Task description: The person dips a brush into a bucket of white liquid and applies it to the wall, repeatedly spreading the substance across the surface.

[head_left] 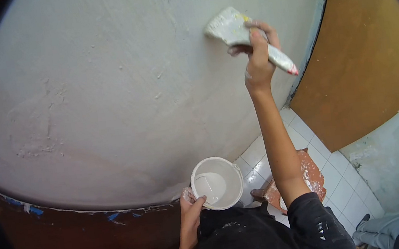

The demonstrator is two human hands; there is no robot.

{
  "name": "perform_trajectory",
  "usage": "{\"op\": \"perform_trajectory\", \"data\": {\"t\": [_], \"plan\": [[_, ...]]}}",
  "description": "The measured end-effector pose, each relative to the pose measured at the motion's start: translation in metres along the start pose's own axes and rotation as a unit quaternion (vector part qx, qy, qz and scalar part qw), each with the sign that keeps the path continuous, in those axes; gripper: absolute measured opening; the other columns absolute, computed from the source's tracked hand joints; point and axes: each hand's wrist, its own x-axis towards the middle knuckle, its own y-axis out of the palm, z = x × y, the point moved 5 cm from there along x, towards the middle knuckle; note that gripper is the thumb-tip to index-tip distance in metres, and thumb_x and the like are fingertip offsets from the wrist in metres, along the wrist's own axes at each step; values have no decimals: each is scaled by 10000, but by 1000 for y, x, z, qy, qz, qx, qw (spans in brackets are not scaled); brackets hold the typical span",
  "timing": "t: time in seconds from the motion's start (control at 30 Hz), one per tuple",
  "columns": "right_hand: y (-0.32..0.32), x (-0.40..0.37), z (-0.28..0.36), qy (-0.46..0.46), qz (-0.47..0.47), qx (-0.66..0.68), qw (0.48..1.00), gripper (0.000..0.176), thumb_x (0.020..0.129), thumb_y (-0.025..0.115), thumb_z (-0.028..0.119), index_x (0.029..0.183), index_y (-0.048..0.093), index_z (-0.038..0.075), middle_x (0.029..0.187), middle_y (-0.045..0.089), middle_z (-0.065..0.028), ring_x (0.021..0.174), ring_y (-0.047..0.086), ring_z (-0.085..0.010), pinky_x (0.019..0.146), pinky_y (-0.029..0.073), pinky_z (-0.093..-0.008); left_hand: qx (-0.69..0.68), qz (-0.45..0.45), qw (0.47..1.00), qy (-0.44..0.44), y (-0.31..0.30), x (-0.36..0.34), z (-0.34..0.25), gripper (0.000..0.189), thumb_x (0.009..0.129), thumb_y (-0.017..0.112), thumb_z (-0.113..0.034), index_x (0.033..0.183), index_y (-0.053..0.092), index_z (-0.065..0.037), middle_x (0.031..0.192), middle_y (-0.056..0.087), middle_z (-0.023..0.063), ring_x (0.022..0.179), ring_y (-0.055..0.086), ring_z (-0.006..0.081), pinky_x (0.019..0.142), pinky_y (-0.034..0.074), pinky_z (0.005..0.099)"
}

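Observation:
My right hand (260, 60) is raised and closed around the handle of a wide paintbrush (229, 28). The brush is caked in white, and its bristles point up and left, right at the pale wall (109, 95). Low in front of my body, my left hand (193, 211) grips the rim of a small white bucket (233, 181), thumb over the edge. White paint (211, 186) covers part of the bucket's bottom. Patches of rough, lumpy plaster show on the wall's left side.
A brown door (361, 44) stands to the right. Below are white floor tiles (331, 174) and a paint-spattered reddish-brown piece (312, 173). Dark brown panelling (91, 247) with blue scraps edges the wall at lower left. Another person's grey-trousered leg (383, 231) shows at lower right.

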Motion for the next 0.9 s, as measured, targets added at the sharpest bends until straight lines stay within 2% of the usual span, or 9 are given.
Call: {"op": "perform_trajectory", "data": {"t": [0.13,0.2,0.27,0.37,0.43,0.53,0.67,0.8,0.9], "plan": [[-83,-99,-98,93,-98,-21,991,313,998,523,234,1227,507,23,989,667,-130,837,664,-189,622,551,-310,-11,-38,999,-16,-7,-16,4,261,807,637,54,1005,501,-46,957,636,86,838,678,154,665,599,301],[-136,-174,-153,238,-191,-22,952,277,990,534,247,1181,527,45,896,678,-120,628,639,-156,499,497,-259,-17,-51,998,-34,-10,-22,6,255,808,635,54,1008,510,-44,950,636,82,843,677,157,666,597,306],[-163,-208,-172,250,-172,-57,951,210,986,522,217,1103,548,45,813,667,-103,532,587,-125,430,433,-245,-22,-49,997,-51,-15,-28,11,252,809,632,52,1013,518,-42,938,635,75,846,676,161,672,597,317],[-151,-206,-166,248,-123,-127,952,178,987,516,199,1060,555,40,769,648,-78,521,553,-104,420,404,-239,4,-75,997,-23,-23,-33,14,248,810,635,43,1010,519,-46,925,635,69,804,674,156,632,586,302],[-104,-152,-119,225,-88,-183,953,171,991,517,193,1046,556,36,740,633,-65,513,530,-93,420,389,-232,-6,-94,995,-30,-19,-41,6,246,812,637,63,982,504,-55,892,612,54,740,628,116,605,537,266],[-26,-74,-44,76,-20,-78,994,187,1002,512,192,1043,562,17,727,626,-59,532,546,-97,443,419,-231,-18,-102,994,-20,-22,-41,7,249,809,640,74,971,503,-56,875,600,39,737,606,97,636,511,252],[36,-31,10,15,35,31,999,243,1007,498,213,1110,542,-3,854,654,-136,617,625,-152,532,514,-280,-15,-99,995,-20,-22,-42,8,252,802,642,77,978,515,-50,878,603,33,778,607,95,706,503,257],[7,-75,-37,51,0,40,998,316,1018,482,250,1221,500,8,1041,648,-172,776,671,-206,630,562,-325,-32,-100,994,-27,-25,-41,12,245,805,647,71,969,510,-49,879,608,48,756,623,109,646,533,263],[-69,-172,-120,163,-90,29,982,359,1017,509,278,1287,450,48,1156,624,-126,915,667,-217,653,567,-330,-39,-103,993,-41,-26,-44,14,234,811,645,52,970,507,-51,893,619,66,756,650,134,616,568,281]]}}
